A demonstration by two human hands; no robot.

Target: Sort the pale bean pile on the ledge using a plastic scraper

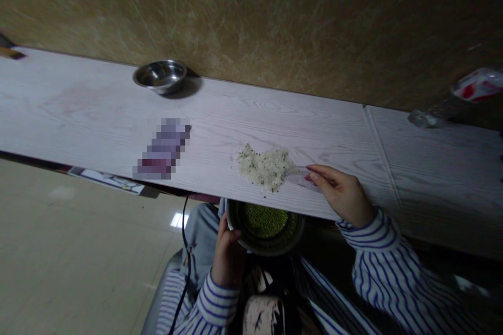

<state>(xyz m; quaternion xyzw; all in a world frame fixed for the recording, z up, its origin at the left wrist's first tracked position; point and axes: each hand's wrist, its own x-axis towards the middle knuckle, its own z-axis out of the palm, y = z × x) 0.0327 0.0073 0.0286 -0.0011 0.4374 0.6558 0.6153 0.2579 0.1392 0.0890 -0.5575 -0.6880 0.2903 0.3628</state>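
Observation:
My left hand (227, 256) grips the rim of a metal bowl (293, 233) with green beans (266, 220) in it, held just below the table's front edge (196, 188). My right hand (342, 193) rests on the table, fingers closed on a small clear plastic piece (297, 175) whose tip touches a pile of white rice (265, 167) flecked with dark bits. The pile lies directly above the bowl, close to the table's edge.
An empty steel bowl (161, 75) stands at the table's far edge by the wall. A blurred flat object (163, 148) lies left of the rice. A plastic bottle (459, 95) lies at the far right. Tiled floor (58, 251) shows at lower left.

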